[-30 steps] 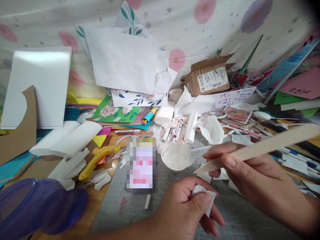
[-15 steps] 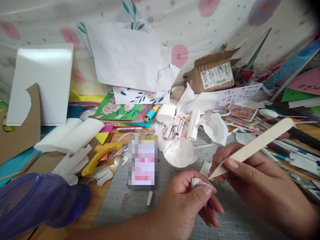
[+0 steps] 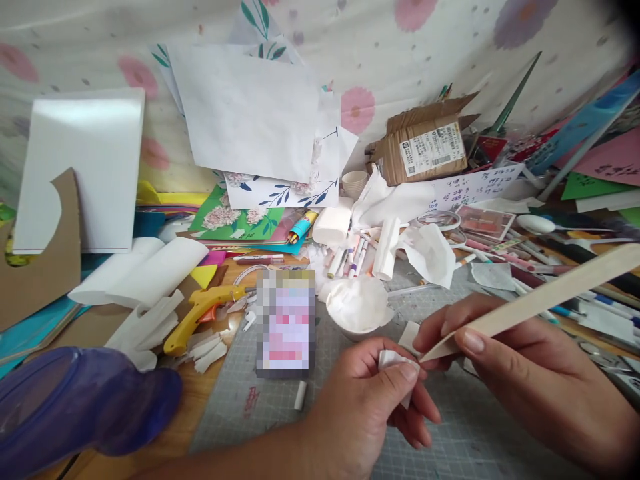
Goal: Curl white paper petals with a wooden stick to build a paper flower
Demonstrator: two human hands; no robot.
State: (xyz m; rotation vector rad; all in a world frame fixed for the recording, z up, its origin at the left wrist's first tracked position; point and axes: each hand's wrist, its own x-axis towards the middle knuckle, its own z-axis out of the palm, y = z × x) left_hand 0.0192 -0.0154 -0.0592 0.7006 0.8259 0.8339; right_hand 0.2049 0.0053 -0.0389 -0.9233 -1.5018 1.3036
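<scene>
My left hand (image 3: 367,400) pinches a small folded piece of white paper (image 3: 400,367) between thumb and fingers. To its right, my right hand (image 3: 520,360) grips a flat pale wooden stick (image 3: 545,293) whose pointed end is close to the paper. Whether the tip touches the paper I cannot tell. Just beyond my hands sits a bowl (image 3: 357,307) with crumpled white paper in it. Both hands are over a grey cutting mat (image 3: 275,427).
A phone with a blurred screen (image 3: 287,327) lies on the mat, near a yellow glue gun (image 3: 200,313). Purple tape dispenser (image 3: 100,400) at lower left. Markers, white paper rolls (image 3: 145,273) and a cardboard box (image 3: 425,147) stand farther back.
My left hand with the paper has shifted slightly left. The wooden stick has tilted lower, its far end reaching farther right, and my right hand has turned a little.
</scene>
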